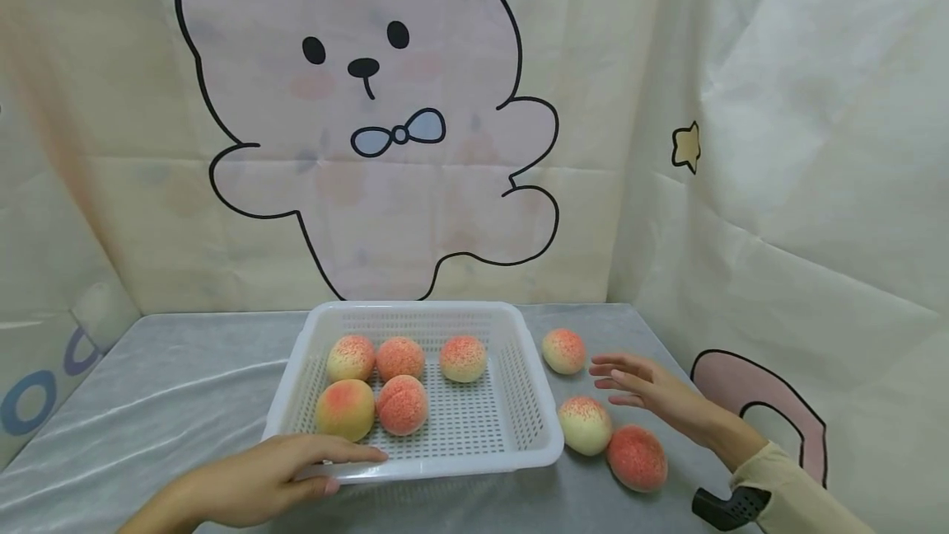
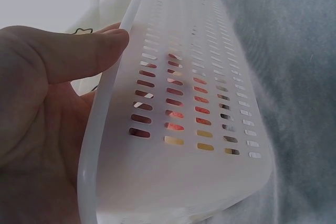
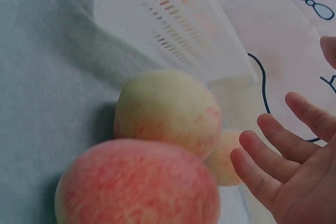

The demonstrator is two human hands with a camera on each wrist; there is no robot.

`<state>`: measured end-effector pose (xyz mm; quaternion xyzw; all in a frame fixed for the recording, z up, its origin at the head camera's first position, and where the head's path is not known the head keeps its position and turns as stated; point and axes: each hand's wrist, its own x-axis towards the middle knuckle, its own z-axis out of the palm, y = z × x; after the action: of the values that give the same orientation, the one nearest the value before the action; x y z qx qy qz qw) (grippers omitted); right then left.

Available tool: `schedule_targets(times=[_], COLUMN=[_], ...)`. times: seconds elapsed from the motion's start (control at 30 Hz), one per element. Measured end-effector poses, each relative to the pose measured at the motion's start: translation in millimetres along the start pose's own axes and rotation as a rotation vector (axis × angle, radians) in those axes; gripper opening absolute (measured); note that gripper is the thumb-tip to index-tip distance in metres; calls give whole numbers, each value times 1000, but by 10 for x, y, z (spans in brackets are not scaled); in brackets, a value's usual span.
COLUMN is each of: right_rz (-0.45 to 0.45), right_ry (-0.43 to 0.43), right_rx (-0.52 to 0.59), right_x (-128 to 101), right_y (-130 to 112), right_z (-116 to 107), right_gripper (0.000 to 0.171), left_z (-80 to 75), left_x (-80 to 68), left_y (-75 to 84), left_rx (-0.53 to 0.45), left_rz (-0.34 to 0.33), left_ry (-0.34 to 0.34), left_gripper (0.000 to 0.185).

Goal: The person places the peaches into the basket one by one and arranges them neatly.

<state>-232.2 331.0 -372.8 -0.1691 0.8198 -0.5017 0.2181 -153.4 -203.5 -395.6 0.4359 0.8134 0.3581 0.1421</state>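
A white slotted basket point(image 1: 535, 386) sits on the grey table cloth and holds several peaches, among them a reddish one point(image 1: 403, 404) and a yellower one point(image 1: 344, 409) near the front. My left hand point(image 1: 344, 468) grips the basket's front rim, fingers over the edge and thumb on the outer wall point(image 2: 184, 150). My right hand point(image 1: 619, 376) hovers open, fingers spread, to the right of the basket. It is among three loose peaches: a far one point(image 1: 563, 350), a pale one point(image 1: 585, 424) and a red one point(image 1: 636, 457). In the right wrist view the open right hand point(image 3: 286, 174) is beside the pale peach point(image 3: 168, 111) and red peach point(image 3: 139, 184).
A cloth backdrop with a cartoon bear point(image 1: 371, 130) hangs right behind the table, and a draped cloth wall point(image 1: 778, 213) closes in on the right. Bare grey table cloth point(image 1: 185, 386) lies left of the basket. A black strap point(image 1: 730, 508) sits on my right wrist.
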Motion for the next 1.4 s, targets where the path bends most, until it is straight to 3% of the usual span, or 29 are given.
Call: schedule_targets(times=[0.43, 0.67, 1.0, 1.4], right_rz=[25, 101, 120, 144], right_ry=[-86, -127, -187, -243], right_rx=[29, 20, 28, 80], right_x=[-301, -468, -499, -501], right_y=[348, 538, 736, 792], right_z=[-133, -182, -178, -163], right_gripper=[50, 55, 64, 73], left_z=[-7, -5, -7, -14], left_x=[6, 25, 34, 24], left_y=[6, -1, 11, 19], left_rx=[-29, -15, -12, -18], left_rz=[-5, 8, 17, 17], left_ry=[-18, -18, -15, -20], left_gripper=[43, 43, 43, 43])
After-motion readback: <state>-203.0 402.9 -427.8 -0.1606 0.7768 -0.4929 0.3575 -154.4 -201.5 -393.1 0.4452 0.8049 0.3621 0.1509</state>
